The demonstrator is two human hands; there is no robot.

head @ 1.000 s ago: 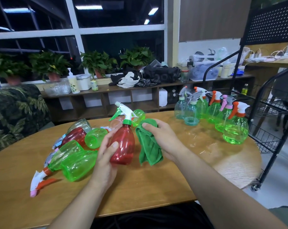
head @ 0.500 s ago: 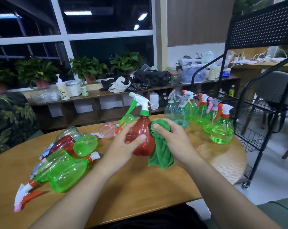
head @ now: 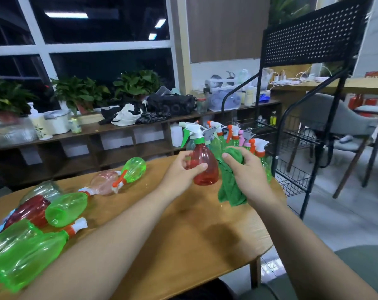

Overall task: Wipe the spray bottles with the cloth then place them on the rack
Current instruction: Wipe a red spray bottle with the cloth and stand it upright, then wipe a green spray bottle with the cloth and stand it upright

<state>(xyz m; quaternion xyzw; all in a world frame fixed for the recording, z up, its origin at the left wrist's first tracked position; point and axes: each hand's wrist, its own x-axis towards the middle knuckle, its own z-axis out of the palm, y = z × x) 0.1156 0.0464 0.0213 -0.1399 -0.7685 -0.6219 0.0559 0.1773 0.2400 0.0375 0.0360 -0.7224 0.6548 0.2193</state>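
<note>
Wiping is the step in hand, and the task as a whole looks well short of finished. The left hand (head: 181,169) grips a red spray bottle (head: 205,169) upright in the air above the far part of the surface (head: 183,234), thumb across its front and fingers curled behind its belly. The right hand (head: 248,172) is clenched around a bunched green cloth (head: 230,191), which hangs down from the fist and seems to touch the bottle's right side.

Behind both hands, at the surface's far right edge and just beside the rack (head: 309,37), stands a cluster of upright bottles (head: 233,135), green-bodied with orange, pink and white trigger heads. My guess is that these are the ones already wiped and waiting to be moved, though the view cannot confirm it. On the left lies a heap of lying bottles (head: 64,210), green, red and pale pink, tipped on their sides and touching one another; these probably have yet to be cleaned.

None of the bottles can be seen on the rack's wire shelves, so the placing part looks not yet begun. What is left, then: finish the red one, work through the heap on the left, and carry every bottle across to the shelves.
</note>
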